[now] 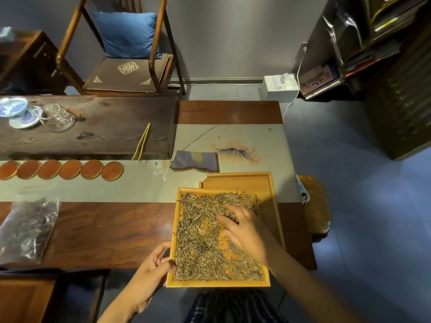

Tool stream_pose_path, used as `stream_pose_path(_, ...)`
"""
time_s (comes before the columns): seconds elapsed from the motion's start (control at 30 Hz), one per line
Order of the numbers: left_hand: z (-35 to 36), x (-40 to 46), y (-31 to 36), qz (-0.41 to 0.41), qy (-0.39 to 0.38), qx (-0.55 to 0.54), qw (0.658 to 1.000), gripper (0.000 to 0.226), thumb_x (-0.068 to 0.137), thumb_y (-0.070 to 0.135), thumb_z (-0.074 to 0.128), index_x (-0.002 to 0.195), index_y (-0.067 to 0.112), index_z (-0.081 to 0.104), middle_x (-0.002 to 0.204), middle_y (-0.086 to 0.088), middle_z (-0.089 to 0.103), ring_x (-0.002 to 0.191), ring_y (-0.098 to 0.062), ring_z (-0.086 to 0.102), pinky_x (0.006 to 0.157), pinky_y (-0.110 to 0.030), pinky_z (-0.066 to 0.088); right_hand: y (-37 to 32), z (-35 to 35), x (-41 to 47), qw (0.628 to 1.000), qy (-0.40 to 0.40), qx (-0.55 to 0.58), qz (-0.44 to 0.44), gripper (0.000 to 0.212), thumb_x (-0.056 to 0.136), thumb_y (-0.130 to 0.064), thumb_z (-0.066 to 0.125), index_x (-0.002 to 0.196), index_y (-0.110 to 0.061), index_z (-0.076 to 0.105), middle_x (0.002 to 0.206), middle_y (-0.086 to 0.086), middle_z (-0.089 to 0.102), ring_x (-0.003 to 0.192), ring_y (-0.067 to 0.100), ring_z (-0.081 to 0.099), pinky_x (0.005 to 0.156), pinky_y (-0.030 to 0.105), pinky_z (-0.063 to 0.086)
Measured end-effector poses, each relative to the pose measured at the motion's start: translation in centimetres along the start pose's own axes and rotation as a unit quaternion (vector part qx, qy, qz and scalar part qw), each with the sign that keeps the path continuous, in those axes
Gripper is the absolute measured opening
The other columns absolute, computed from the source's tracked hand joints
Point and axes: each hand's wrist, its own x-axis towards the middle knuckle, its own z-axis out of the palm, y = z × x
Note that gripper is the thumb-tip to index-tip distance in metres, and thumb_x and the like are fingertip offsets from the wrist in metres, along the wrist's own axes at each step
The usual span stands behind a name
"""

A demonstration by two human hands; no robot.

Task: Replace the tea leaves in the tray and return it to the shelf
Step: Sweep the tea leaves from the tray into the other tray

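Dim, soft lighting; wide-angle bending and blur toward the edges

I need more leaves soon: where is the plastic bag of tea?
In the head view, the plastic bag of tea lies at the table's left edge, below the row of round coasters.

Left hand [154, 268] curls its fingers in a grip, while right hand [247, 231] lies flat, fingers spread.

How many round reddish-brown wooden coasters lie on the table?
6, in one row along the grey table runner at the left: round reddish-brown wooden coasters at and. The leftmost is cut by the picture edge, so more may lie beyond.
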Motion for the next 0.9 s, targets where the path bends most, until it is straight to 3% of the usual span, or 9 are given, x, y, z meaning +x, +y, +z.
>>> stream_pose_path(0.13,0.0,0.5,0.3,-0.010,-0.005,0.004,1.000,0.051,0.066,0.006,0.054,0.117,0.007,0.060,0.120,-0.004,0.066,0.095,-0.007,0.066,0.087,-0.026,0.045,0.9,-0.2,0.6,0.996,0.004,0.065,0.054,0.043,0.090,-0.021,0.061,0.131,-0.013,0.050,0.137,0.012,0.047,0.117,0.022,0.051,0.098,0.029,0.046)
stream_pose_path(0.23,-0.1,1.0,0.1,-0.019,-0.006,0.005,1.000,0.050,0.067,0.005,0.055,0.117,0.007,0.059,0.116,-0.007,0.067,0.090,-0.006,0.065,0.088,-0.027,0.045,1.8,-0.4,0.9,0.999,0.016,0.020,0.033,0.039,0.086,-0.016,0.066,0.122,-0.007,0.054,0.122,0.016,0.055,0.105,0.025,0.057,0.083,0.032,0.053)
stream_pose_path(0.47,-0.5,1.0,-0.2,-0.026,-0.008,-0.007,1.000,0.048,0.070,0.004,0.057,0.118,0.006,0.059,0.121,-0.010,0.066,0.103,-0.024,0.063,0.095,-0.035,0.043,4.8,0.3,1.5,0.997,0.011,-0.002,0.081,0.034,0.088,-0.016,0.064,0.120,-0.005,0.060,0.110,0.013,0.058,0.096,0.023,0.059,0.080,0.030,0.053)
stream_pose_path(0.6,-0.5,0.7,-0.4,-0.025,-0.014,-0.014,0.999,0.047,0.071,0.002,0.058,0.118,0.002,0.057,0.119,-0.014,0.067,0.101,-0.025,0.066,0.083,-0.022,0.050,6.1,0.8,1.5,0.995,0.005,-0.020,0.099,0.031,0.092,-0.021,0.059,0.119,-0.006,0.058,0.114,0.012,0.057,0.101,0.023,0.057,0.087,0.033,0.051)
stream_pose_path(0.73,-0.3,0.7,-0.5,-0.029,-0.023,-0.032,0.999,0.042,0.077,-0.004,0.057,0.118,0.000,0.055,0.114,-0.017,0.069,0.093,-0.023,0.068,0.080,-0.020,0.051,5.7,0.1,1.6,0.990,0.051,-0.047,0.121,0.018,0.090,-0.019,0.062,0.097,-0.003,0.061,0.099,0.014,0.060,0.090,0.028,0.058,0.078,0.036,0.052)
stream_pose_path(0.83,-0.1,0.7,-0.6,-0.034,-0.025,-0.045,0.998,0.043,0.076,-0.001,0.058,0.119,0.002,0.055,0.110,-0.023,0.068,0.088,-0.024,0.064,0.079,-0.023,0.051,2.8,-0.4,2.0,0.992,0.098,-0.002,0.085,0.020,0.086,-0.021,0.066,0.098,-0.005,0.065,0.100,0.012,0.062,0.091,0.024,0.059,0.079,0.030,0.050)
stream_pose_path(0.9,0.1,0.8,-0.7,-0.035,-0.031,-0.060,0.997,0.045,0.076,-0.001,0.058,0.121,0.003,0.054,0.109,-0.027,0.068,0.088,-0.027,0.066,0.078,-0.025,0.053,-0.2,0.0,2.4,0.996,0.087,0.023,0.027,0.027,0.089,-0.032,0.059,0.107,-0.012,0.062,0.111,0.010,0.060,0.100,0.024,0.058,0.087,0.035,0.050)
